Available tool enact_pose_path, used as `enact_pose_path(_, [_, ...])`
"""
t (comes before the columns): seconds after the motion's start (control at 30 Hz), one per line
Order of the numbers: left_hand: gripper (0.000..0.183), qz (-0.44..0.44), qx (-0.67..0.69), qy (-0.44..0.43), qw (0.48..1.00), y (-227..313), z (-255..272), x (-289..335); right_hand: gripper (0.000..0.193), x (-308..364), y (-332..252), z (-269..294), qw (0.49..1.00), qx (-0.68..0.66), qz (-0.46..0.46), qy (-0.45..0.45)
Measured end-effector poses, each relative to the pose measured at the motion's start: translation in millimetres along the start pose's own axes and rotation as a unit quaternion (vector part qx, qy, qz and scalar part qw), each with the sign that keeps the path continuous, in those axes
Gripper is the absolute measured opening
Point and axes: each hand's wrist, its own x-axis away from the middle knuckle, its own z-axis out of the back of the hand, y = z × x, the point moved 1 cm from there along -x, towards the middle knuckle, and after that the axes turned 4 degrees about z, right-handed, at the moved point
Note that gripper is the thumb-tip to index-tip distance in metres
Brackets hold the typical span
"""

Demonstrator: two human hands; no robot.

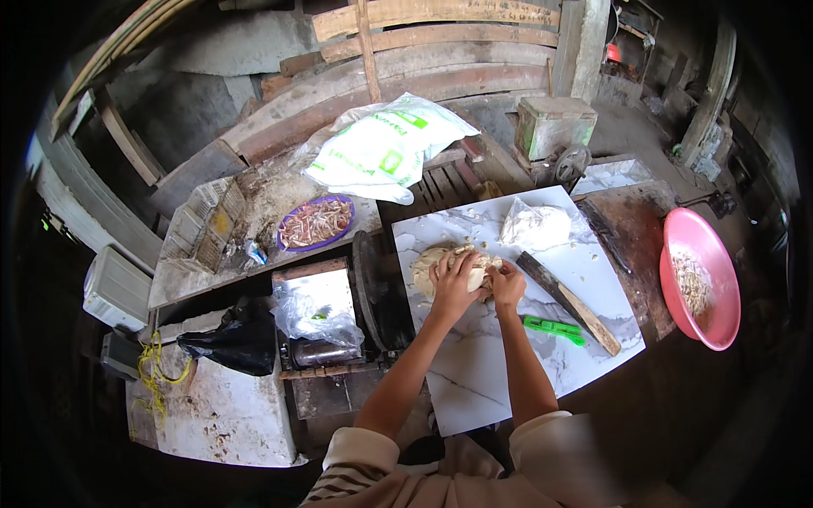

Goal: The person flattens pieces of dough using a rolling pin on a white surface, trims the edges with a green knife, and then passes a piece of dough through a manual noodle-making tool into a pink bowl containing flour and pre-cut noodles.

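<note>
Lead: In the head view, where is the dough (423, 269) you are handling lying?

Second: It is lying near the left edge of the marble-patterned tabletop (466, 364), under and between your hands.

Lead: How are your hands gripping?

Second: Your left hand (457, 284) is resting over the dough with its fingers spread and bent, not closing round it. Your right hand (508, 285) is bending its fingers against the right side. Whether it is pinching any dough I cannot tell; the contact is hiding behind the fingers.

Lead: What is showing as done?

Second: The dough is holding together as a mass, so I am judging the mixing well advanced. Pale crumbs are lying loose on the tabletop.

Lead: What is remaining?

Second: The surface is looking lumpy, so I am judging the working as unfinished. No shaped pieces are showing beside it. The wooden-handled blade (569, 303) and green cutter (554, 330) are lying to its right, neither touching your hands. A clear plastic bag (538, 224) holding something white is resting beyond them; its contents I am not identifying.
</note>
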Motion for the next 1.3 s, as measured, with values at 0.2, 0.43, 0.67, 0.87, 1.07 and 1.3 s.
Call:
enact_pose_path(0.2, [0.085, 0.004, 0.007, -0.022, 1.000, 14.3, -2.4, 0.0, 0.030, -25.4, 38.1, -0.7, 0.996, -0.027, -0.017, 0.079])
enact_pose_path(0.43, [0.074, -0.004, 0.018, 0.034, 0.999, 5.3, -1.4, 3.1, 0.083, -15.0, 33.2, 22.8, 0.930, -0.200, 0.095, -0.294])
enact_pose_path(0.67, [0.069, 0.002, 0.019, 0.024, 1.000, 14.7, -4.6, 0.2, 0.067, -20.0, 27.2, 27.9, 0.958, 0.035, 0.186, -0.214])
enact_pose_path(0.87, [0.074, 0.010, 0.007, 0.037, 0.999, 12.1, -0.5, 3.4, 0.045, -3.8, 10.6, 8.6, 0.997, 0.012, 0.063, -0.042])
enact_pose_path(1.07, [0.077, 0.035, -0.011, 0.022, 0.999, 13.4, -0.2, 6.2, 0.041, -10.9, 21.3, -0.4, 0.997, -0.075, 0.028, 0.017])
enact_pose_path(1.3, [0.080, 0.108, -0.063, -0.019, 0.992, 33.3, -7.7, 8.8, 0.034, -6.5, 42.2, 48.0, 0.950, -0.303, 0.067, -0.040])
